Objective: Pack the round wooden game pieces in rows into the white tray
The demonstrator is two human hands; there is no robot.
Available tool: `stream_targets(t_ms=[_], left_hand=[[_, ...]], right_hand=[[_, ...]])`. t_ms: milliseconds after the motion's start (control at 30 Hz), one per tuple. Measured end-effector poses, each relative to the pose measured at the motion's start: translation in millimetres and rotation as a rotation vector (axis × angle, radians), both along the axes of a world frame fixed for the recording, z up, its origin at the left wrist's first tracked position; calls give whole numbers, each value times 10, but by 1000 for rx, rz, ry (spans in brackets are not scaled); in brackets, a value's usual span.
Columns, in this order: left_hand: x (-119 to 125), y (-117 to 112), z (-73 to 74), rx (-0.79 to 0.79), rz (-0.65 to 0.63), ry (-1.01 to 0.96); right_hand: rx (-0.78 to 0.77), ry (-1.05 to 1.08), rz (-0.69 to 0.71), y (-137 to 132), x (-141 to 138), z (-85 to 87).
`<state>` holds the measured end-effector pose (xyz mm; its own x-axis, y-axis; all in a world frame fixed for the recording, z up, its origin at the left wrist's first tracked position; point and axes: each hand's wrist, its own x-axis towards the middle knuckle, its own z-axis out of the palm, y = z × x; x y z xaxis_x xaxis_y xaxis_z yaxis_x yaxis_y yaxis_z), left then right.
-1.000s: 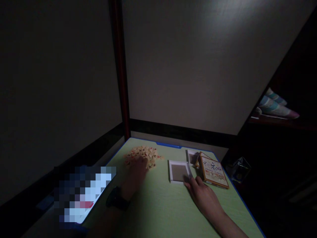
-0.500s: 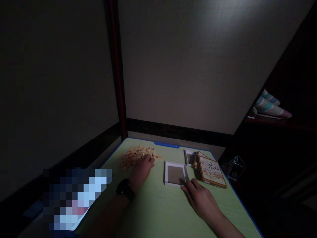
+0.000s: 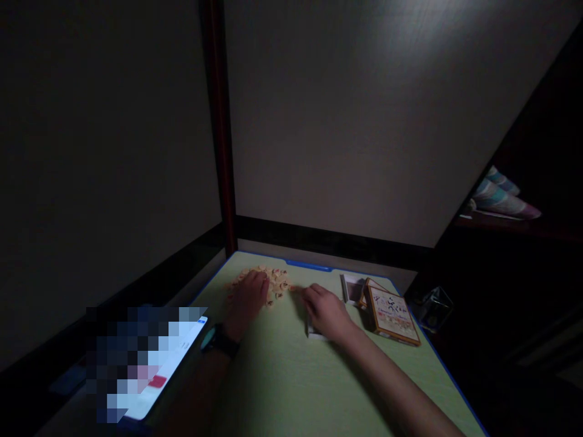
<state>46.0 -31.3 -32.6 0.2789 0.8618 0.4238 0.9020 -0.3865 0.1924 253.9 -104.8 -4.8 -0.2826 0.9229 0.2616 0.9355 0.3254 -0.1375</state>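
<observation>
A pile of round wooden Chinese chess pieces (image 3: 279,282), several marked in red or black, lies at the far left of the table. My left hand (image 3: 252,292), with a dark watch on its wrist, lies over the pile's left part; its curled fingers are blurred and hide the pieces under them. From the right, my right hand (image 3: 325,309) reaches to the pile's edge, fingers drawn together at a loose piece. Whether they grip it is unclear. Beneath this hand, a shallow white-rimmed box tray (image 3: 315,332) is mostly covered.
A printed chess box (image 3: 392,312) rests on another box part at the right, beside a second white tray (image 3: 351,290). The light green tabletop (image 3: 282,376) has a blue edge. A lit screen (image 3: 175,364) stands at the left, partly pixelated. Walls rise behind the table.
My right hand has moved from the tray's near right corner across it to the pile's edge. My left hand has shifted left over the pieces.
</observation>
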Motion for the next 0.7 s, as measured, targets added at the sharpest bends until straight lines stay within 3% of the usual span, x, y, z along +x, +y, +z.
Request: stream_targets(t_ms=[133, 267, 600, 700], left_hand=[[-195, -31, 149, -55, 201, 32], [-242, -59, 220, -149, 237, 68], [-112, -53, 56, -164, 5, 80], [-121, -60, 63, -145, 7, 75]], right_hand=[[-128, -28, 87, 641, -293, 1], [-149, -41, 104, 906, -370, -106], [-187, -4, 122, 716, -183, -37], [-197, -29, 179, 644, -196, -71]])
